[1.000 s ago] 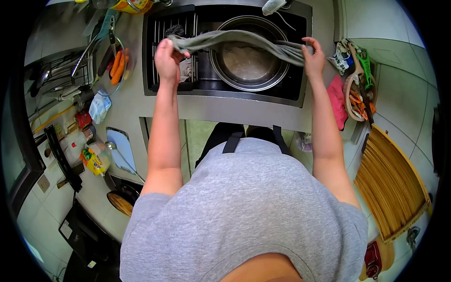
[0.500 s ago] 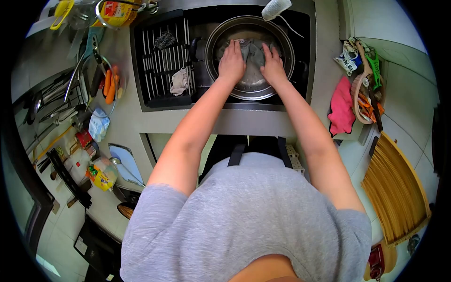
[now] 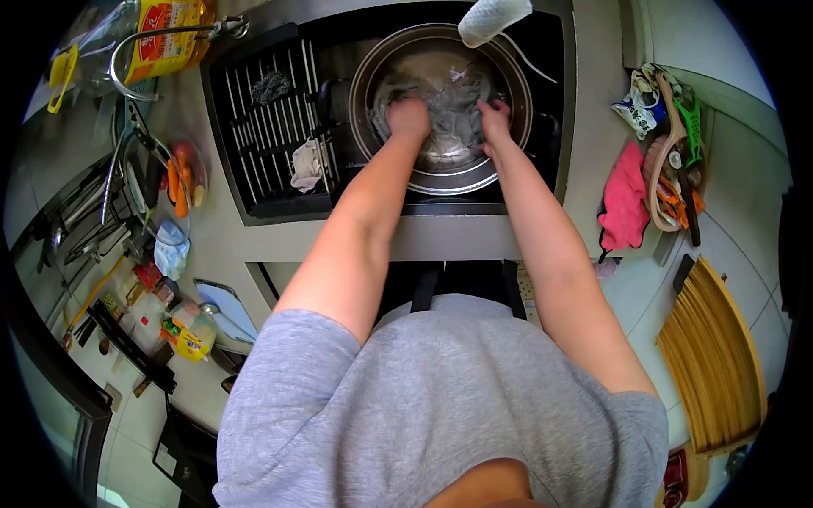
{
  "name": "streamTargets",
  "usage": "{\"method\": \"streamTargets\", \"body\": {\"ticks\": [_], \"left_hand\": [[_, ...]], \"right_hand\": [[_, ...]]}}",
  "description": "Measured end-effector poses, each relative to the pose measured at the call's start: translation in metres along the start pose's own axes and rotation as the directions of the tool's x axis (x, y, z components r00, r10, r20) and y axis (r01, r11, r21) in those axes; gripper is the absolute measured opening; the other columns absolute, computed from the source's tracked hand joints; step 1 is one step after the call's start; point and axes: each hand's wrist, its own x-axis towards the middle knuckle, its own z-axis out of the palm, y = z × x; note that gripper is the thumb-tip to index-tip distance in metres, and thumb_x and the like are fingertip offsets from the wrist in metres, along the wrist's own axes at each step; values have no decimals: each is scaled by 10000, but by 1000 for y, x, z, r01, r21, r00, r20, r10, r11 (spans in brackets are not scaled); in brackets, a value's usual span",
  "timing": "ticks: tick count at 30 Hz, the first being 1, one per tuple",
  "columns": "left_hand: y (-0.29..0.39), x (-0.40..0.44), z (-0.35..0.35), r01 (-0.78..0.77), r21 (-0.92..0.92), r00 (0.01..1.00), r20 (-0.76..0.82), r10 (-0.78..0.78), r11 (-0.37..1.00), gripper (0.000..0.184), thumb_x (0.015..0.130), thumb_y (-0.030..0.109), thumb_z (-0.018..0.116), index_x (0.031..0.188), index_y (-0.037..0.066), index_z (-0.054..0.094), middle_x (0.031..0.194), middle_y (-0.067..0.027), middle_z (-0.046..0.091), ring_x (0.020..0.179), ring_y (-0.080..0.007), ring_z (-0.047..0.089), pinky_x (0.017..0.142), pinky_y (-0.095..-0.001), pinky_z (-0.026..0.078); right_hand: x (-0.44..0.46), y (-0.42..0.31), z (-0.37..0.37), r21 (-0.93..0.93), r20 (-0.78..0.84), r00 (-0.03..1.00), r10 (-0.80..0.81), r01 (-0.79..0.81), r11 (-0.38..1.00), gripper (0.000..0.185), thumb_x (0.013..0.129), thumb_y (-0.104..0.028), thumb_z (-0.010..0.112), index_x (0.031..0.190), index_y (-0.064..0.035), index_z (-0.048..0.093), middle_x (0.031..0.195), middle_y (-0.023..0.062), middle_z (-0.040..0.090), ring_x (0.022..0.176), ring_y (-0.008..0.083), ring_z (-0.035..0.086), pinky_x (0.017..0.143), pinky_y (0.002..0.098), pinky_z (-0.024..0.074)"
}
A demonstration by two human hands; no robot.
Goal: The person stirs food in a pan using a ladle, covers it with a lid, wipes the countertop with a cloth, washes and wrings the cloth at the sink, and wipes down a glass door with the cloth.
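A round metal basin [image 3: 453, 183] with water in it sits inside the dark sink. Under the water a wet grey cloth [image 3: 457, 110] spreads across the basin, bunched between my hands. My left hand [image 3: 409, 117] is closed on the left side of the cloth, its fingertips partly under water. On the right side, my right hand [image 3: 496, 124] has curled fingers and thumb gripping the cloth's edge near the basin wall.
Left of the basin, a rack [image 3: 271, 127] holds a steel scrubber [image 3: 271, 87] and a pale rag [image 3: 306, 165]. A white faucet head [image 3: 493, 20] hangs over the basin's far rim. A pink cloth [image 3: 625, 201] and a brush basket [image 3: 669, 182] lie at right; an oil bottle [image 3: 165, 38] stands upper left.
Both hands went from lying flat with fingers stretched on the cloth to curled around it, drawing slightly nearer to me. The cloth has spread wider, and the water is stirred.
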Motion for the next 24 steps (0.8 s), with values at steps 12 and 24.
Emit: {"method": "streamTargets", "body": {"ticks": [12, 24], "left_hand": [[101, -155, -86, -369, -736, 896, -443, 8, 568, 439, 742, 24, 630, 1180, 32, 609, 1099, -204, 663, 1081, -408, 598, 938, -472, 475], [82, -86, -54, 16, -646, 884, -348, -313, 763, 316, 865, 297, 639, 1030, 31, 595, 1061, -247, 660, 936, -472, 656, 799, -567, 522]], "right_hand": [[-32, -22, -12, 361, 749, 633, 195, -637, 681, 955, 862, -837, 466, 1506, -133, 419, 1446, 160, 545, 1293, 421, 533, 1014, 640, 456], [-19, 21, 25, 687, 573, 791, -215, -320, 653, 585, 988, -513, 552, 1288, -15, 617, 1212, 149, 680, 1086, 319, 641, 947, 427, 515]]}}
